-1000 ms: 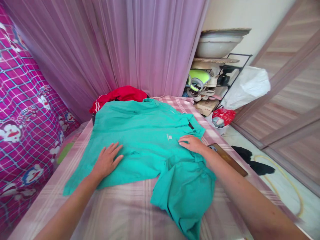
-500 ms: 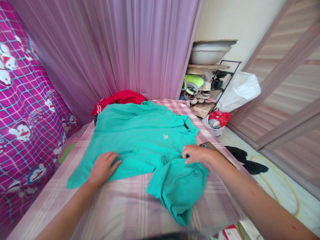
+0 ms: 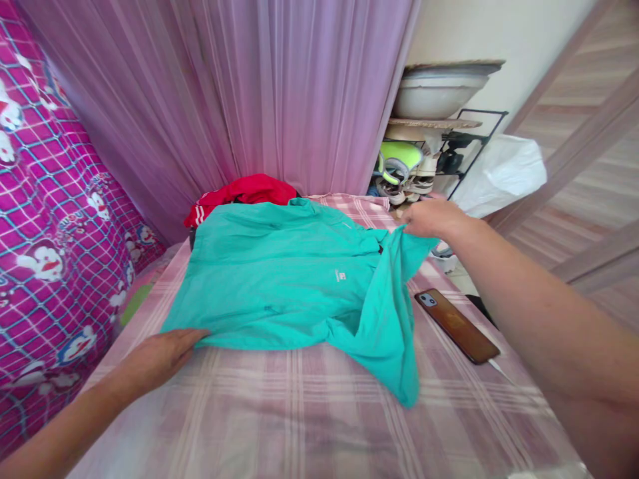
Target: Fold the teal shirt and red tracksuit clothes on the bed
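A teal shirt (image 3: pixel 284 273) with a small white logo lies spread on a pink plaid bed (image 3: pixel 299 412). My right hand (image 3: pixel 429 218) is raised at the shirt's far right side, fingers closed on a fold of the teal cloth, which hangs down from it in a long flap. My left hand (image 3: pixel 157 356) lies flat on the bed at the shirt's near left corner, fingers stretched out and touching the hem.
A red garment (image 3: pixel 239 191) lies behind the shirt by the purple curtain (image 3: pixel 239 93). A brown-cased phone (image 3: pixel 456 324) rests on the bed's right side. A shoe rack (image 3: pixel 424 159) with a basin on top and a white bag (image 3: pixel 499 173) stand to the right.
My right hand took hold of the shirt's right part and lifted it up and away to the right. My left hand slid off the shirt toward its near left corner.
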Demonstrator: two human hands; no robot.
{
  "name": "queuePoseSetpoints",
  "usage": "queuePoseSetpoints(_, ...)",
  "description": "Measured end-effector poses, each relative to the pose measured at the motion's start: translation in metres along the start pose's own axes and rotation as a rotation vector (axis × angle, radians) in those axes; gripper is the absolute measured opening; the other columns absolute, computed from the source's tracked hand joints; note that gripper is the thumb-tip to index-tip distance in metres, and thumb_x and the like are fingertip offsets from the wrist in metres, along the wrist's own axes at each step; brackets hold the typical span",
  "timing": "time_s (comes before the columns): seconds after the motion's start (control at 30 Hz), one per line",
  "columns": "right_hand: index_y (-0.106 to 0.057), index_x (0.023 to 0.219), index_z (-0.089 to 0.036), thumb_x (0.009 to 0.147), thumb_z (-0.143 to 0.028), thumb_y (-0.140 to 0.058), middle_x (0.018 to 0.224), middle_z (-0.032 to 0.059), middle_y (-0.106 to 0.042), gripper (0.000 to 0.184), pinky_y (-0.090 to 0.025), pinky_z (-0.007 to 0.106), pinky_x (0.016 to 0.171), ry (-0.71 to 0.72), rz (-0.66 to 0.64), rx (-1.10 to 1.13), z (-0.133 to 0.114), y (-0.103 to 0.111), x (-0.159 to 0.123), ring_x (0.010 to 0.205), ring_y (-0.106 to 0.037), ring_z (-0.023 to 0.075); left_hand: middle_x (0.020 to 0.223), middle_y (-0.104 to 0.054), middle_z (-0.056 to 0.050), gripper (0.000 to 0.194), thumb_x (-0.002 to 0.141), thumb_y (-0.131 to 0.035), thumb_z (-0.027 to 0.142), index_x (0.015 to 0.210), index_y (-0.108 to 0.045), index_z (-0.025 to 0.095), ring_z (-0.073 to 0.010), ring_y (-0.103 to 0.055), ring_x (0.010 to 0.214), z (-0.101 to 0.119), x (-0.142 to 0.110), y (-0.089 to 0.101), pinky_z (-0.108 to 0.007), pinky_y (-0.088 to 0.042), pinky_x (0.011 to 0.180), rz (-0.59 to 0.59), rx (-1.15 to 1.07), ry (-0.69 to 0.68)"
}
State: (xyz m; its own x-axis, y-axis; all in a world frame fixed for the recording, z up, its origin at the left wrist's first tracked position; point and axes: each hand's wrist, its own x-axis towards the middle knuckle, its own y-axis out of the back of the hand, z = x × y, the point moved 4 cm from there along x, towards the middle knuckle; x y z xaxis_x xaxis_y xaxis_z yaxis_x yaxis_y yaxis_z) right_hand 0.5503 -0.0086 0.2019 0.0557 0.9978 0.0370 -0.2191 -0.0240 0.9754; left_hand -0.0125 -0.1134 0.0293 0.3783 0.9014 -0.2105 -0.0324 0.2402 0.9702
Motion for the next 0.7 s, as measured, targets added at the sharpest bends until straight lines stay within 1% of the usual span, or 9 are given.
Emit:
queuePoseSetpoints(0.1, -0.067, 0.114, 0.003, 0.095, -0.023, -0.046, 0.119, 0.0273, -0.064, 0.039, -0.042, 0.048, 0.092, -0.139, 0.244, 0.043, 0.001, 0.044, 0.033, 0.117, -0.058, 0.0362, 0.117, -0.073, -0.002, 0.046, 0.085, -0.041, 0.046, 0.123, -0.065, 0.035, -0.0295, -0.067, 0.105, -0.005, 0.032, 0.044, -0.040, -0.051, 0.093, 0.092, 0.121, 0.151)
queuePoseSetpoints(0.2, -0.052, 0.126, 0.018, 0.100, -0.034, -0.013, 0.129, 0.0315, -0.054, 0.069, -0.040, 0.043, 0.093, -0.187, 0.509, 0.200, -0.001, 0.076, 0.061, 0.125, -0.050, 0.0364, 0.110, -0.072, -0.008, 0.046, 0.090, -0.037, 0.047, 0.120, -0.065, 0.027, -0.0352, -0.066, 0.100, -0.006, 0.071, 0.089, -0.051, -0.050, 0.088, 0.207, 0.278, 0.277)
queuePoseSetpoints(0.23, -0.046, 0.130, 0.019, 0.099, -0.036, -0.012, 0.133, 0.0312, -0.051, 0.072, -0.040, 0.041, 0.094, -0.161, 0.541, 0.241, -0.003, 0.079, 0.067, 0.126, -0.049, 0.0358, 0.110, -0.071, -0.009, 0.045, 0.091, -0.036, 0.046, 0.118, -0.064, 0.025, -0.0359, -0.066, 0.101, -0.006, 0.083, 0.099, -0.053, -0.049, 0.089, 0.250, 0.308, 0.276)
queuePoseSetpoints(0.3, -0.038, 0.140, 0.013, 0.099, -0.037, -0.028, 0.140, 0.0291, -0.047, 0.066, -0.040, 0.038, 0.096, -0.083, 0.519, 0.263, -0.010, 0.072, 0.073, 0.129, -0.048, 0.0337, 0.115, -0.068, -0.011, 0.042, 0.090, -0.041, 0.045, 0.117, -0.063, 0.023, -0.0384, -0.062, 0.107, -0.008, 0.099, 0.105, -0.058, -0.045, 0.095, 0.336, 0.290, 0.274)
queuePoseSetpoints(0.4, -0.052, 0.139, -0.009, 0.092, -0.032, -0.054, 0.135, 0.0187, -0.059, 0.052, -0.045, 0.039, 0.095, -0.034, 0.340, 0.233, -0.016, 0.031, 0.058, 0.120, -0.058, 0.0302, 0.122, -0.065, -0.011, 0.041, 0.085, -0.052, 0.044, 0.118, -0.060, 0.022, -0.0409, -0.058, 0.115, -0.025, 0.104, 0.084, -0.059, -0.042, 0.100, 0.385, 0.141, 0.327)
queuePoseSetpoints(0.47, -0.072, 0.112, -0.014, 0.094, -0.039, -0.048, 0.114, 0.0133, -0.071, 0.039, -0.050, 0.039, 0.088, -0.014, 0.094, 0.234, -0.017, -0.014, 0.033, 0.105, -0.066, 0.0300, 0.123, -0.065, -0.010, 0.042, 0.084, -0.053, 0.044, 0.120, -0.059, 0.022, -0.0393, -0.057, 0.119, -0.041, 0.095, 0.062, -0.055, -0.045, 0.100, 0.399, 0.054, 0.392)
queuePoseSetpoints(0.53, -0.076, 0.090, -0.016, 0.094, -0.050, -0.041, 0.095, 0.0107, -0.075, 0.049, -0.052, 0.038, 0.080, 0.060, -0.116, 0.296, -0.018, -0.061, -0.001, 0.092, -0.069, 0.0291, 0.123, -0.065, -0.011, 0.044, 0.085, -0.050, 0.045, 0.121, -0.057, 0.020, -0.0367, -0.059, 0.117, -0.055, 0.082, 0.044, -0.050, -0.049, 0.097, 0.413, -0.035, 0.466)
queuePoseSetpoints(0.6, -0.076, 0.089, -0.019, 0.092, -0.058, -0.039, 0.093, 0.0091, -0.075, 0.054, -0.052, 0.036, 0.078, 0.096, -0.156, 0.450, -0.018, -0.098, -0.035, 0.089, -0.068, 0.0279, 0.122, -0.066, -0.011, 0.046, 0.086, -0.047, 0.047, 0.119, -0.059, 0.017, -0.0345, -0.063, 0.110, -0.064, 0.070, 0.031, -0.046, -0.052, 0.091, 0.386, -0.121, 0.522)
queuePoseSetpoints(0.7, -0.075, 0.094, -0.022, 0.086, -0.060, -0.046, 0.099, 0.0058, -0.075, 0.049, -0.052, 0.034, 0.074, 0.135, -0.085, 0.701, -0.021, -0.139, -0.071, 0.086, -0.067, 0.0257, 0.115, -0.070, -0.012, 0.049, 0.086, -0.046, 0.052, 0.111, -0.066, 0.014, -0.0330, -0.066, 0.103, -0.064, 0.058, 0.022, -0.043, -0.053, 0.088, 0.333, -0.200, 0.592)
